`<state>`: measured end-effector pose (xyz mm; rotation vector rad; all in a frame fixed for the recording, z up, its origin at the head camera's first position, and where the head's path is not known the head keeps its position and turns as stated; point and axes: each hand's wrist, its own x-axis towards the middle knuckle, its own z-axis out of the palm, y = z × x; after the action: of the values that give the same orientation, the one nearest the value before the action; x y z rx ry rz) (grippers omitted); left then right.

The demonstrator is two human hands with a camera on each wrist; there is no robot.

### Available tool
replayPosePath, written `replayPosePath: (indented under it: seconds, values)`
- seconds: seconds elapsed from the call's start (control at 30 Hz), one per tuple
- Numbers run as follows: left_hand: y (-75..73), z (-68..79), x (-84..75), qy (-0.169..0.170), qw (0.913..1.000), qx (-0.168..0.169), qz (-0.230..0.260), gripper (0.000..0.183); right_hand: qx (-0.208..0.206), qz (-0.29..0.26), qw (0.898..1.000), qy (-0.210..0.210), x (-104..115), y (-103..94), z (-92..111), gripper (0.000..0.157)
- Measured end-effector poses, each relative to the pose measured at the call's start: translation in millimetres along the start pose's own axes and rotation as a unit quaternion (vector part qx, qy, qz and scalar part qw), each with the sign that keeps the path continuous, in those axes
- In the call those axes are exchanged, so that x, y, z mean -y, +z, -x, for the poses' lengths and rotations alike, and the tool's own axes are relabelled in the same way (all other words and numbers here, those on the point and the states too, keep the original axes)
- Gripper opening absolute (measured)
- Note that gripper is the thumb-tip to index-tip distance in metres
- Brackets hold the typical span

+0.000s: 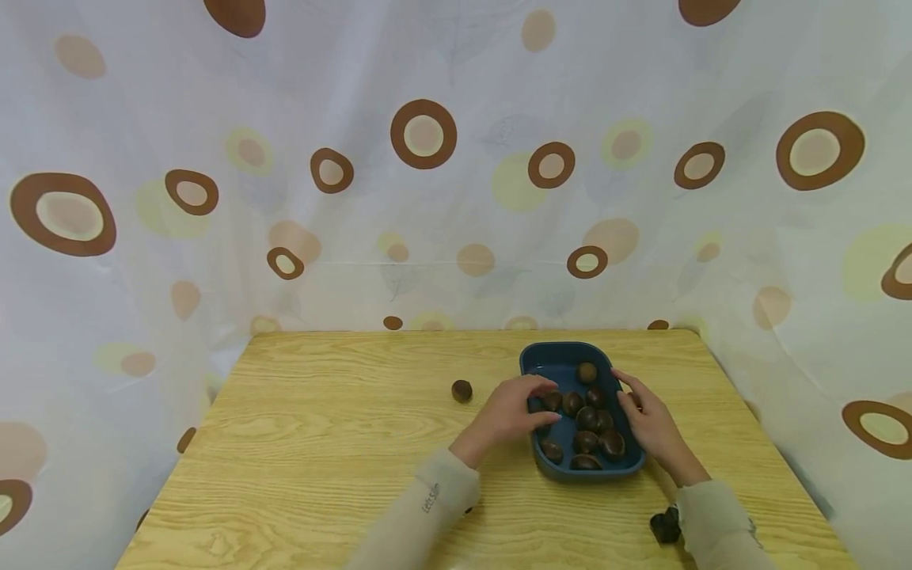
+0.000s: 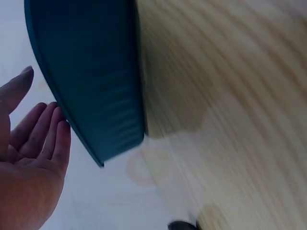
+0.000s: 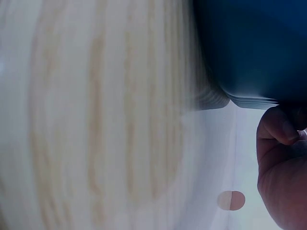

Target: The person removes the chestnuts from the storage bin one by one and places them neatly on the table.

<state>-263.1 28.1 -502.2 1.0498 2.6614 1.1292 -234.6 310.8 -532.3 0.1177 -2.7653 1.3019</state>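
A deep blue tray stands on the wooden table, holding several dark brown chestnut-like nuts. My left hand reaches over its left rim, thumb and fingers parted around a nut inside. In the left wrist view the fingers lie beside the tray rim, with a gap to the thumb. My right hand grips the tray's right side, thumb and forefinger at the rim. Something brown shows between them, too small to identify. The right wrist view shows that hand curled against the tray wall, partly cut off.
One loose nut lies on the table left of the tray. A patterned white cloth hangs behind and along the sides. A small black device sits at the right sleeve.
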Motion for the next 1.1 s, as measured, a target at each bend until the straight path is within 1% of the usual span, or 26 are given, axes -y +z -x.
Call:
replayPosePath:
  seconds: [0.2, 0.27, 0.37, 0.5, 0.73, 0.93, 1.1]
  values:
    - [17.2, -6.9, -17.8, 0.034, 0.9988, 0.032, -0.015, 0.046, -0.004, 0.003, 1.0, -0.003, 0, 0.3, 0, 0.049]
    - [22.6, -8.9, -22.4, 0.042, 0.9981, 0.041, -0.022, 0.044, -0.004, 0.004, 1.0, -0.002, 0, 0.5, 1, 0.049]
    - [30.0, -11.5, -27.2, 0.043, 0.9969, 0.055, -0.035, 0.043, -0.003, 0.004, 1.0, -0.003, 0, 0.8, 1, 0.048]
    - [38.4, -16.2, -29.9, 0.038, 0.9949, 0.068, -0.064, 0.041, 0.001, 0.001, 1.0, -0.003, 0, 1.0, 2, 0.049]
    - [45.4, -24.1, -34.8, 0.024, 0.9909, 0.077, -0.108, 0.038, -0.008, -0.004, 1.0, -0.006, -2, 0.5, 1, 0.049]
    - [51.2, -25.1, -35.4, 0.001, 0.9879, 0.087, -0.128, 0.035, -0.004, -0.016, 1.0, 0.002, -3, 2.8, 2, 0.049]
    - [52.4, -27.6, -36.1, -0.019, 0.9877, 0.079, -0.134, 0.03, -0.01, -0.012, 1.0, -0.007, -5, 1.7, 0, 0.048]
